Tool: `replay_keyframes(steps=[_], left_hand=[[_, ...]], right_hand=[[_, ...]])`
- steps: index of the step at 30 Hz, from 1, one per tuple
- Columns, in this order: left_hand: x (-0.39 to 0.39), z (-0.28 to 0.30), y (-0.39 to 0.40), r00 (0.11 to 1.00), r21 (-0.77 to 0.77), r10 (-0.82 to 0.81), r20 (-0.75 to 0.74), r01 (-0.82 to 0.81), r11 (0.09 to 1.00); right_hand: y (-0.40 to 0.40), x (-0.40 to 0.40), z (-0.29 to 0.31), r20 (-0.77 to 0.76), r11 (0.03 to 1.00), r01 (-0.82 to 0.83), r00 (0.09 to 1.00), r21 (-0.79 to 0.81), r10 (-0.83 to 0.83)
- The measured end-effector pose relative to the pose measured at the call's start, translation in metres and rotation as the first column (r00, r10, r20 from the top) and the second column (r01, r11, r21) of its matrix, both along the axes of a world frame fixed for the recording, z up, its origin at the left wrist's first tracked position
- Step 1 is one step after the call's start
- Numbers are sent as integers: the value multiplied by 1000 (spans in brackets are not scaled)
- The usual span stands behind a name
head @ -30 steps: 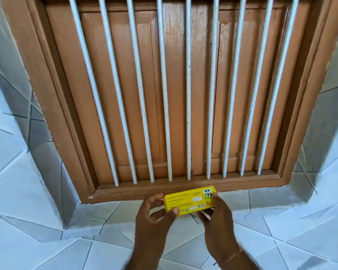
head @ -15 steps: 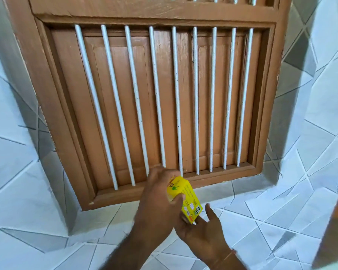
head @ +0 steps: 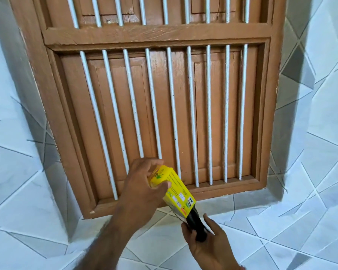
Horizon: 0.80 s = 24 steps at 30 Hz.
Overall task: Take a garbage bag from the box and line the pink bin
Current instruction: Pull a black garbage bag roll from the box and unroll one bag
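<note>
Window [head: 160, 106]: brown wooden shutter behind white bars, set in a grey tiled wall; everything below is placed from its sill.
Left hand [head: 142, 184]: in front of the sill, grip closed round the upper end of the box.
Right hand [head: 207, 244]: below the sill to the right, fingers curled loosely under the roll.
Box [head: 176, 189]: yellow, tilted, long axis running down and right from the sill.
Garbage bag roll [head: 196, 223]: black, sticking out of the box's lower open end, in line with that axis; the right hand is nearer.
Hidden: the pink bin is out of view; whether the right hand truly pinches the roll is unclear.
</note>
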State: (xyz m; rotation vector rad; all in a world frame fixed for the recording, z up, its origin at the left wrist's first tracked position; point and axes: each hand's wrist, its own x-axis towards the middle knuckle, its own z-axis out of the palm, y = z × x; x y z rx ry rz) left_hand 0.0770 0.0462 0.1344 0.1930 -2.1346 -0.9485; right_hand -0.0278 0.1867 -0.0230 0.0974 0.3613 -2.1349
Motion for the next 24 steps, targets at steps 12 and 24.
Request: replay_keyframes(steps=[12,24], left_hand=[[-42,-146,-76,968,878,154,200,-247,409],[-50,-121,-28,967,245,213,142,-243,939]], right_hand=[[77,-48,-2,-192,868,347,936,357,-295],[82,-37,2,-484,790,373,868,487,-111]])
